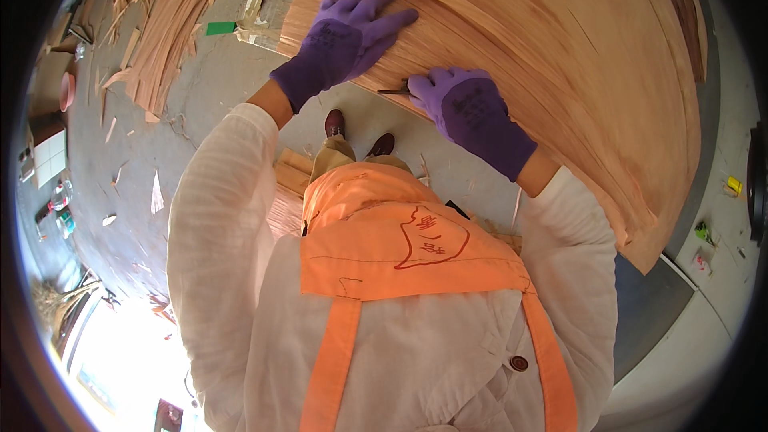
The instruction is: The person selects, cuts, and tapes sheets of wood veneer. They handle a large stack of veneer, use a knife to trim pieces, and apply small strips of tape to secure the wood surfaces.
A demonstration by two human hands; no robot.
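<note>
A wide stack of thin reddish-brown wood veneer sheets lies in front of me, its near edge running diagonally past both hands. My left hand, in a purple glove, rests on the left end of the veneer with its fingers stretched out. Farther right, at the near edge, is my gloved right hand, its fingers curled around a small dark tool. The tool's narrow end sticks out leftward over the veneer's edge. Most of it is hidden in the glove, so its exact kind does not show.
Veneer strips lie heaped at the far left, near a green piece and clear tape. Scraps litter the grey floor. A dark board shows under the veneer's right end. A yellow item lies at far right.
</note>
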